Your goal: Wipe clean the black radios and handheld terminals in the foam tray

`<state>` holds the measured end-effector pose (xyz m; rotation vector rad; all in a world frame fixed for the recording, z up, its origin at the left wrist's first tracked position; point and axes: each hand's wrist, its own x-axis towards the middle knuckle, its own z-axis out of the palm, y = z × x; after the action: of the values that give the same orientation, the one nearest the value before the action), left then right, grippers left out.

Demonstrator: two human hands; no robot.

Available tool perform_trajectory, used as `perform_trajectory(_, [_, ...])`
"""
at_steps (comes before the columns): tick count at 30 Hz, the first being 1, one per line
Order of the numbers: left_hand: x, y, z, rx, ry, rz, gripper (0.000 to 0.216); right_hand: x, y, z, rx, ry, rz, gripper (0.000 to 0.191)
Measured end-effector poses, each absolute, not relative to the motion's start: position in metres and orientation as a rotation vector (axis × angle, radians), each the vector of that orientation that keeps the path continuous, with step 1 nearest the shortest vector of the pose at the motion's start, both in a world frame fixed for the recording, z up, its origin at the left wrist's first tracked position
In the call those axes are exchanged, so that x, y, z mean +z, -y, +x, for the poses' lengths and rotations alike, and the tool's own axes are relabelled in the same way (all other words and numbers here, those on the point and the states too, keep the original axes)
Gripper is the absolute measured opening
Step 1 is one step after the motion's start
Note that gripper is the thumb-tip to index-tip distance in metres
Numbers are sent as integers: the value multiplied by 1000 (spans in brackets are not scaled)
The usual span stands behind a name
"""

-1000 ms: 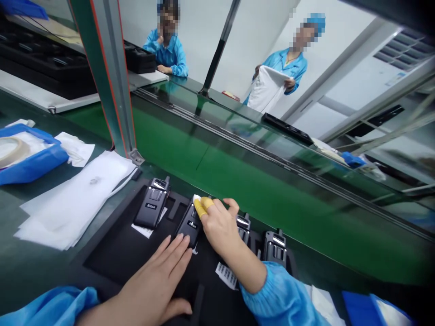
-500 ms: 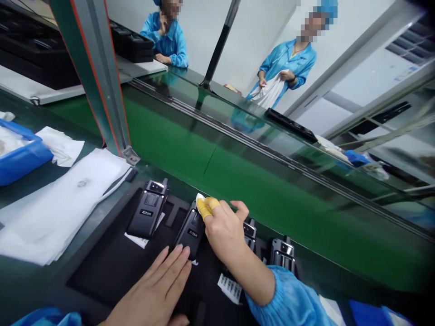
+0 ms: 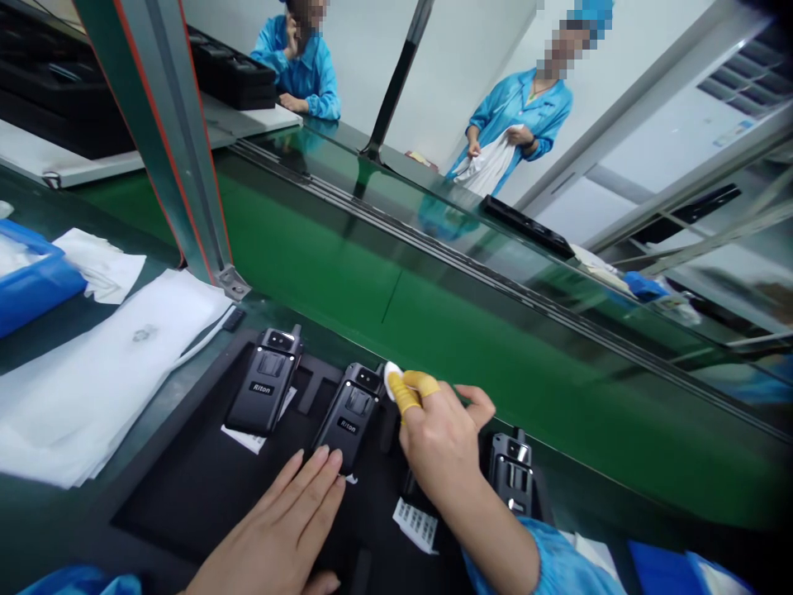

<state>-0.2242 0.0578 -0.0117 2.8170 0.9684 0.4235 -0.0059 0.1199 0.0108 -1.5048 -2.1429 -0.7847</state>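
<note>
A black handset marked "Riton" (image 3: 350, 417) lies back side up in the black foam tray (image 3: 179, 487). My left hand (image 3: 278, 516) rests flat with its fingertips on the lower end of that handset, fingers stretched out. Beside the handset's top right corner, my right hand (image 3: 439, 430) pinches a small white wiping pad (image 3: 391, 382) between fingers wearing yellow finger cots. Another Riton handset (image 3: 263, 384) sits to the left. A further one (image 3: 513, 471) lies to the right, and my right hand and forearm mostly cover one more between them.
White sheets (image 3: 130, 355) and a blue bin (image 3: 37, 277) are on the left. A metal post (image 3: 167, 140) and a green panel (image 3: 347, 273) border the tray's far side. Two people in blue smocks are beyond; one holds white cloth (image 3: 489, 165). Printed labels (image 3: 415, 525) lie in the tray.
My right hand has moved right with the white pad, off the top of the middle handset, uncovering its camera area. My left hand stays on the handset's lower end.
</note>
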Motion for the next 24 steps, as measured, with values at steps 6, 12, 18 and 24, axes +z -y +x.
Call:
perform_trajectory(6, [-12,-58,-226,459,-969,2831,57,14,-129,-25,-684,2328,-1318,19])
perform_trajectory(12, [-13,-59,-226,398,-940,2840,59,12,-124,-9,-684,2383,-1347,22])
perform_trajectory(18, [-15,-62,-228,368,-924,2802,62,12,-117,12,-772,2278,-1437,29])
perform_trajectory(24, [-18,-66,-229,433,-920,2925,55,16,-126,-14,-732,2288,-1279,27])
